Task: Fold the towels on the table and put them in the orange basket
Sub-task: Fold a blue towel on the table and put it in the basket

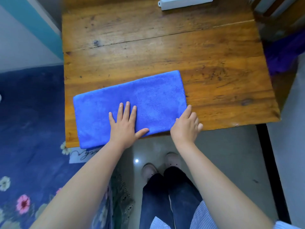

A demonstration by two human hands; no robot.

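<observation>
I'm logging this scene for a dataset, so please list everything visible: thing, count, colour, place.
towel: one, blue, folded into a long rectangle, near edge of the table
table: one, brown wood, centre of view
box: one, white, far edge of the table, cut off by the frame
purple cloth: one blurred heap, right of the table
rug: one, dark blue with flowers, floor at left
floor: grey, glossy, below the table
shoes: two, pale, on the floor
left hand: one, flat on the towel
right hand: one, at the towel's right end
</observation>
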